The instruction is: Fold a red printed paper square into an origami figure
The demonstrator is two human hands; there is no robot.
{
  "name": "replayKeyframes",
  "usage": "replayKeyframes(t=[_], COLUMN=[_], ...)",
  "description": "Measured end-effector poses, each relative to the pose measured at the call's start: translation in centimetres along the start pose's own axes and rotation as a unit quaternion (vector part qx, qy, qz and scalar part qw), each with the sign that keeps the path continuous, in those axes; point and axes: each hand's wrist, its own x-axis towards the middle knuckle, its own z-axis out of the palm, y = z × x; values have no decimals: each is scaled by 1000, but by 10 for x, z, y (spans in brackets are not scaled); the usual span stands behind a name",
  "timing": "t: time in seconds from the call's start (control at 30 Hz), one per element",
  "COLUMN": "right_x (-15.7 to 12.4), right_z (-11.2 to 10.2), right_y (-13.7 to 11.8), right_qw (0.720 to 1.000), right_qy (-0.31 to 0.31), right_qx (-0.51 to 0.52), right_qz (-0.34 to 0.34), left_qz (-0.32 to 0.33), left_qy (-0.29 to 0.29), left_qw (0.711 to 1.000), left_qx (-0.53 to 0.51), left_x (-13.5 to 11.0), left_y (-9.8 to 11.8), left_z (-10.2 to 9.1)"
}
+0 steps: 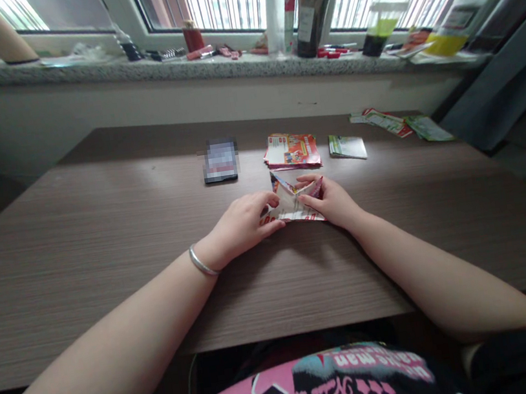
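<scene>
A partly folded sheet of printed paper (289, 208) lies on the table between my two hands. Red print runs along its near edge, and its upper part is folded into slanting flaps. My left hand (249, 218) holds the paper's left side between thumb and fingers. At the right side, my right hand (329, 199) pinches a raised flap, thumb in front and fingers behind. Just beyond the paper sits a stack of red and white printed leaflets (292, 150). A silver bangle (202, 261) circles my left wrist.
A phone (220, 161) lies left of the stack on the wooden table (103, 245). To the right are a small folded leaflet (346, 146) and several paper strips (387, 122). Bottles, cups and small items line the stone windowsill (93, 71) behind.
</scene>
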Motion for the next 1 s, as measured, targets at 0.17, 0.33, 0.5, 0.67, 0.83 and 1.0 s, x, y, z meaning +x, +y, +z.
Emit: replayKeyframes(t=[0.17, 0.33, 0.5, 0.67, 0.83, 1.0], right_x=[-2, -6, -8, -10, -9, -6], right_z=[3, 7, 6, -1, -6, -5], right_y=[-2, -6, -14, -21, -17, -12], right_qw=[1000, 1000, 998, 977, 961, 981], right_qy=[1, -1, -33, -90, -135, -118], right_qx=[-3, 3, 47, 178, 222, 141], right_qz=[-6, -18, -16, 71, 94, 62], left_qz=[-23, -54, -99, -136, -136, -136], left_qy=[18, 30, 32, 7, -5, -9], left_qw=[1000, 998, 994, 988, 987, 986], left_qx=[1, -1, 29, 66, 88, 92], left_x=[0, 1, 1, 1, 0, -3], left_y=[-1, 0, 2, 0, -2, -6], left_z=[3, 7, 7, 4, 4, 4])
